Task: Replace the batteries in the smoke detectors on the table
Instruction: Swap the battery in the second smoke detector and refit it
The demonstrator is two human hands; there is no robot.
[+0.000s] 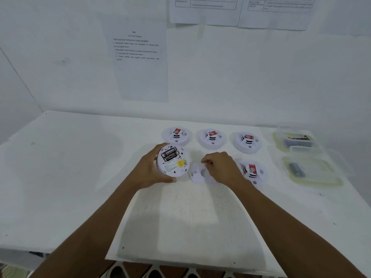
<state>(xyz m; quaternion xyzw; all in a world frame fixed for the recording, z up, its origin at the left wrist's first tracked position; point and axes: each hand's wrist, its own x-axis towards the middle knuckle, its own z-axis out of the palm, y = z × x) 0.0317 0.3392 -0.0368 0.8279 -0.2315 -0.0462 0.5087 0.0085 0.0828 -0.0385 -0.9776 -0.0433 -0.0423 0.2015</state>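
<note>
Slim left forearm (100, 223) and right forearm (281, 227), bare throughout (left hand (152, 169), right hand (222, 167) bare too).

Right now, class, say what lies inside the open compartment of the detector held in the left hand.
Black Eveready batteries lie in the detector that the left hand holds. They cover the compartment's floor and contacts, so those cannot be seen.

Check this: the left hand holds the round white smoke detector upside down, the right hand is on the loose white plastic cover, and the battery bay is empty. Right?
The bay is not empty. The head view shows black batteries in the round white smoke detector that the left hand holds upside down; the right hand is on the loose white plastic cover.
</note>
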